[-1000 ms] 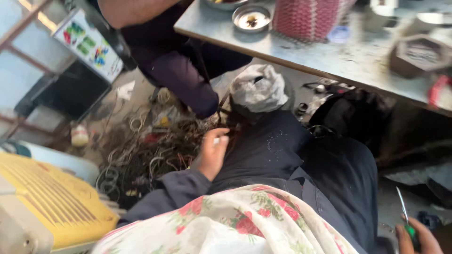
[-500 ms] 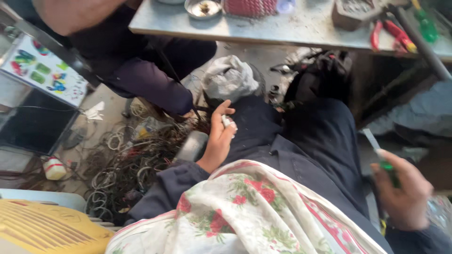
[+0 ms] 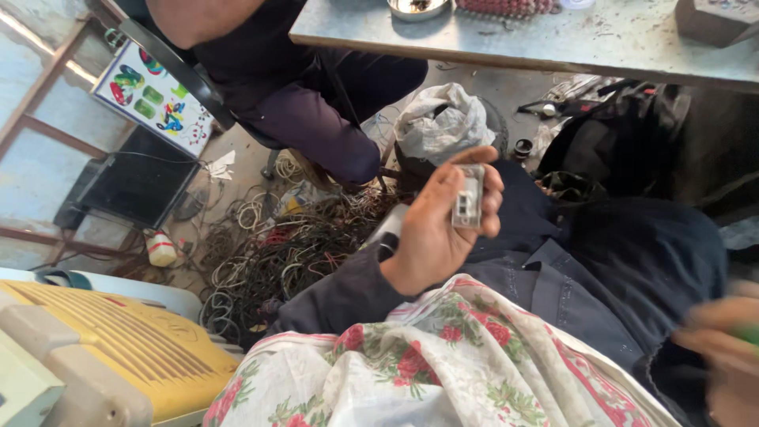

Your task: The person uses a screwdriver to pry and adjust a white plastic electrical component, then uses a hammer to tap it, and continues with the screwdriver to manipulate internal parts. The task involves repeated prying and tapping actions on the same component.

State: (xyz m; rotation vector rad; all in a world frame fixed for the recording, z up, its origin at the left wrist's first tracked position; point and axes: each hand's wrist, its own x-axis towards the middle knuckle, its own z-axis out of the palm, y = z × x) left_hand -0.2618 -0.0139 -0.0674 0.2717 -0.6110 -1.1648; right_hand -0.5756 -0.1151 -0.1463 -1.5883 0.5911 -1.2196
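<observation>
While the left hand (image 3: 439,229) is raised above the lap, its thumb and fingers pinch a small clear plastic part (image 3: 468,198), a flat rectangular piece with pale grey insets, held upright between the fingertips. The dark sleeve (image 3: 340,292) runs down from the wrist to a floral cloth (image 3: 427,372), white with red flowers and green leaves, draped softly across the near side. The right hand (image 3: 723,356) sits at the right edge, blurred; something green shows at it, but whether it is open or closed around that I cannot tell. Dark, matte trousers (image 3: 632,253) cover the lap. On the floor, left of the hand, lies a tangled heap of thin wires (image 3: 292,237), black and pale, looped and knotted. A crumpled grey plastic bag (image 3: 443,122) sits just beyond the part. A scuffed grey tabletop (image 3: 553,39) spans the top, with a round metal dish (image 3: 417,8) at its near-left corner. Another person in dark clothes (image 3: 300,87) sits beside it. A ribbed yellow plastic casing (image 3: 111,348) fills the bottom-left corner.
</observation>
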